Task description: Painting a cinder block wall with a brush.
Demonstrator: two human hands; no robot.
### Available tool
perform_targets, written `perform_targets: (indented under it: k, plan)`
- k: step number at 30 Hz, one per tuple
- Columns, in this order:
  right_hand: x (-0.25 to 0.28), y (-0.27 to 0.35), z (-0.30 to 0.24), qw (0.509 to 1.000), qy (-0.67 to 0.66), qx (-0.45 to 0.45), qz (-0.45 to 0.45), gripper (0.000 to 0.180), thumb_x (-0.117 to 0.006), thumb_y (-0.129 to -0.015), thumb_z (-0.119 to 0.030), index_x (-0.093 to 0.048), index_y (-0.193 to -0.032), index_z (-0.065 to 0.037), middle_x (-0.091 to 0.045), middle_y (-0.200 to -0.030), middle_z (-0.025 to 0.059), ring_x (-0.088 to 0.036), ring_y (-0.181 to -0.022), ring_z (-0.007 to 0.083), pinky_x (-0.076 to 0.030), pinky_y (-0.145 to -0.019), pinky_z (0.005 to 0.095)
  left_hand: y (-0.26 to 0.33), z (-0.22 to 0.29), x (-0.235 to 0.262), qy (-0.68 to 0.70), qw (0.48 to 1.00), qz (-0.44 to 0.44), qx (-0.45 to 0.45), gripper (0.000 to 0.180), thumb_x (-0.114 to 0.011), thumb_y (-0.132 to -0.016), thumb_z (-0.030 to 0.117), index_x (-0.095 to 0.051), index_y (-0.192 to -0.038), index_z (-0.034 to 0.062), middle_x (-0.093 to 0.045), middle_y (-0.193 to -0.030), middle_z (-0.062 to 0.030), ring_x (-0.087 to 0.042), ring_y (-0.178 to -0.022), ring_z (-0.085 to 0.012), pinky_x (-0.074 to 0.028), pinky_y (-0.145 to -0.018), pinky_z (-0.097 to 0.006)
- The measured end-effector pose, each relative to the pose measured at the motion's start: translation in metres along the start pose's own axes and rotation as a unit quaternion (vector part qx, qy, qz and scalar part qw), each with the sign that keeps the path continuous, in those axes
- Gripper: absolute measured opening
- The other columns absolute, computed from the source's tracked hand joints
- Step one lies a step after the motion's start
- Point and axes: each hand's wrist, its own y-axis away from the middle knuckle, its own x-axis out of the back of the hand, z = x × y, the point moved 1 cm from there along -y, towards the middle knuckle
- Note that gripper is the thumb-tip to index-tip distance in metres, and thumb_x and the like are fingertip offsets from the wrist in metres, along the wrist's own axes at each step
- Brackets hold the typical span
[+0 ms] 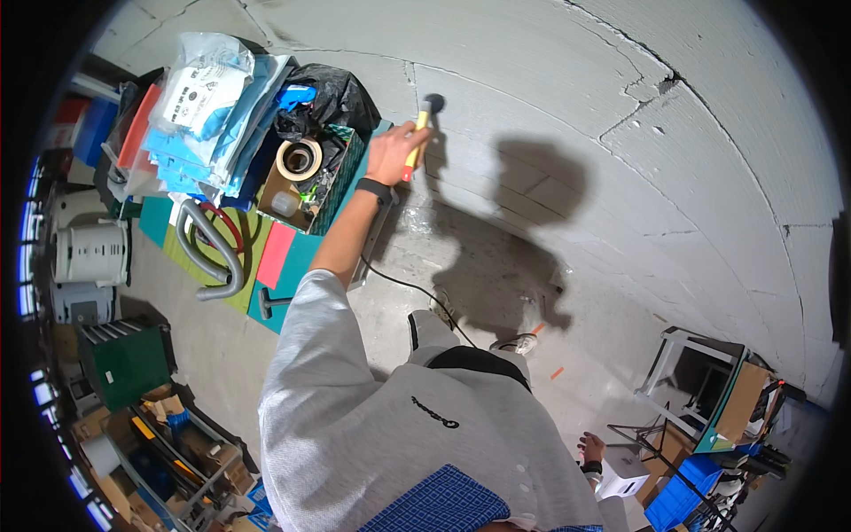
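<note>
Yellow-and-red-handled tool (415,149): my reference point, at 12 o'clock, its handle gripped and tipped slightly off vertical, dark rounded end uppermost, in front of the pale painted block wall (550,97); I can't tell whether it touches.
Left hand (396,158): fingers wrapped around the handle, pinching it firmly.
Step at the wall: as I judge it, the tool is being presented to the surface.
Next move at the wall: I'd say it calls for a firm wrist and a check of contact.
Teal counter (306,253): at 10 o'clock, close beside the forearm, bearing a patterned green open-topped box (333,200) and a stack of pale-blue plastic packets (199,151).
Grey T-shaped tool (268,303): on the counter's near edge, between 8 and 9.
Right hand (591,447): between 4 and 5 o'clock, fingers loosely curled; too small to tell whether they hold anything.
</note>
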Motion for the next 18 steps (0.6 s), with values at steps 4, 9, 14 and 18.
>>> perform_targets:
  k: [4,9,14,18]
  plan:
    - [0.001,-0.019,-0.022,0.998,0.034,0.048,0.026,0.027,-0.055,-0.097,-0.02,-0.07,-0.114,-0.006,-0.073,-0.095,0.0108,-0.069,-0.074,0.0176,-0.051,-0.057,0.0293,0.007,-0.002,0.003,0.016,0.996,0.018,0.083,0.01,-0.066,-0.09,0.022,-0.069,-0.095,0.0146,-0.064,-0.083,-0.0072,-0.066,-0.074,-0.0302,-0.052,-0.062,-0.04]
    - [-0.015,0.006,-0.112,0.957,0.16,0.221,0.098,0.036,-0.06,-0.095,-0.032,-0.071,-0.102,0.001,-0.072,-0.083,0.0153,-0.066,-0.071,0.0206,-0.053,-0.071,0.0364,0.017,0.084,0.008,0.177,0.982,-0.066,0.019,0.016,-0.067,-0.089,0.025,-0.067,-0.102,0.0144,-0.065,-0.084,-0.0108,-0.065,-0.076,-0.0343,-0.051,-0.063,-0.044]
    - [-0.045,0.085,-0.284,0.907,0.122,0.375,0.152,0.025,-0.069,-0.087,-0.011,-0.071,-0.112,-0.005,-0.069,-0.092,0.0163,-0.067,-0.077,0.0263,-0.054,-0.072,0.034,0.021,0.189,-0.005,0.334,0.932,-0.089,-0.108,0.03,-0.07,-0.079,0.011,-0.066,-0.108,0.0178,-0.068,-0.085,-0.0084,-0.067,-0.077,-0.0321,-0.053,-0.066,-0.041]
    - [-0.064,0.166,-0.383,0.861,0.189,0.454,0.128,0.077,-0.086,-0.07,-0.039,-0.057,-0.135,-0.011,-0.067,-0.092,0.015,-0.06,-0.07,0.0259,-0.051,-0.067,0.0358,0.002,0.286,0.0,0.329,0.908,-0.156,-0.206,0.023,-0.069,-0.078,0.015,-0.064,-0.1,0.0169,-0.067,-0.07,-0.0061,-0.066,-0.065,-0.0295,-0.049,-0.057,-0.041]
